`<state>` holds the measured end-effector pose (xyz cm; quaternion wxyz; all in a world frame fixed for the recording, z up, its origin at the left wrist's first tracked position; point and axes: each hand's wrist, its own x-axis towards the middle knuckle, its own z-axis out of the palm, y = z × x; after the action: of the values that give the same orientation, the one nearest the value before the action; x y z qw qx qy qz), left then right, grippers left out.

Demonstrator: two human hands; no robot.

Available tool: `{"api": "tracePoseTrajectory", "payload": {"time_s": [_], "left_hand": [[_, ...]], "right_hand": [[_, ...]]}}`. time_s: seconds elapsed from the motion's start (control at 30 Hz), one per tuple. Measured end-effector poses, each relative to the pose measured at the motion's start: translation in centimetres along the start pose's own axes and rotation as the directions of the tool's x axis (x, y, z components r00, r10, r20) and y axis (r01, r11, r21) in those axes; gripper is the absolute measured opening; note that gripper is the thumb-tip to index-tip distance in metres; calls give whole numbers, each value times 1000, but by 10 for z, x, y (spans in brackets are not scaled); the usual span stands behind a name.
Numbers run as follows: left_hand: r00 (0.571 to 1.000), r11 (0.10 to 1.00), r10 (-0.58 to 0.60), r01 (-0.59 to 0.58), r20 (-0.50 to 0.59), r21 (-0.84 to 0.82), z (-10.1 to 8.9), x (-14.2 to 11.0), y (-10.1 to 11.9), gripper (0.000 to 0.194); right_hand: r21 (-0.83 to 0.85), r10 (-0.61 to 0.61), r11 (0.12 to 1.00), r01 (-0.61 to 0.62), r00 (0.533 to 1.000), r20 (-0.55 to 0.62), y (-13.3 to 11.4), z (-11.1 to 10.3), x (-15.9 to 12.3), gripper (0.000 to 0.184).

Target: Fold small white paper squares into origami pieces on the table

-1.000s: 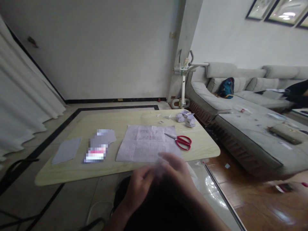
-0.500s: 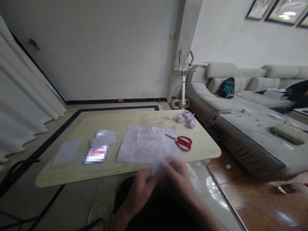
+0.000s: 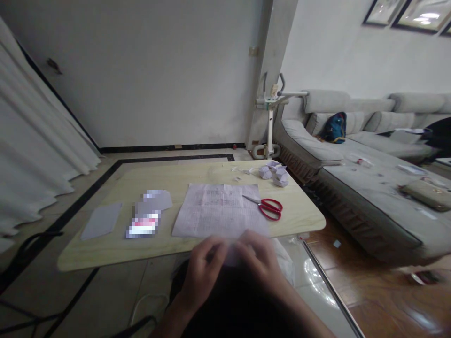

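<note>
Between my two hands, just past the table's near edge, is a small piece of white paper [image 3: 231, 256], partly hidden by the fingers. My left hand [image 3: 207, 263] pinches its left side, and my right hand [image 3: 259, 256] grips the right side. Beyond them a printed sheet [image 3: 214, 211] lies flat on the pale wooden table [image 3: 155, 176]. Red-handled scissors [image 3: 269, 208] rest on the sheet's right edge, blades pointing left and slightly apart. Folded paper pieces [image 3: 274, 172] sit in a cluster at the far right corner, with small paper scraps [image 3: 248, 171] beside them.
On the table's left lie a white sheet [image 3: 102, 220] and a blurred-out object [image 3: 144, 220] with paper [image 3: 162, 199] at its far end. A grey sofa [image 3: 366, 188] with a blue backpack [image 3: 335, 127] stands to the right. A white curtain [image 3: 38, 136] hangs at left.
My hands have moved slightly apart, the left one shifting left. The white paper, earlier raised above the fingers, now sits lower between them. The view has shifted slightly.
</note>
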<state>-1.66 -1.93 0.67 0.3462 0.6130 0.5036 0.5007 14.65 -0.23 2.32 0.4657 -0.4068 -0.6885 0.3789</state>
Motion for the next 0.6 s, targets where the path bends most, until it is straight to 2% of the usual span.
{"api": "tracePoseTrajectory", "payload": {"time_s": [0.17,0.3,0.4,0.47,0.5,0.53,0.6], "left_hand": [[999,1000,-11,10,-49,-23,1,-3,-7,25],[994,990,-105,105,4,-93,2,-2,-6,19],[988,973,-152,147,-18,-178,1,0,-5,21],[982,945,-190,183,0,-271,-1,0,-5,25],[978,925,-208,206,30,-319,-2,0,-6,27],[973,903,-221,228,61,-365,-3,0,-7,28],[965,859,-242,260,97,-440,-2,-1,-9,29]], "right_hand": [[-25,-34,999,35,999,38,4,6,-4,23],[-63,-10,998,11,1000,18,6,2,-4,26],[-182,-62,981,66,998,32,16,-23,10,17],[-348,-89,936,57,993,-77,30,-51,29,19],[-429,-94,903,29,987,-131,38,-65,39,20],[-511,-80,860,1,988,-133,46,-79,49,21],[-681,-30,732,-31,997,-78,61,-99,65,22]]}}
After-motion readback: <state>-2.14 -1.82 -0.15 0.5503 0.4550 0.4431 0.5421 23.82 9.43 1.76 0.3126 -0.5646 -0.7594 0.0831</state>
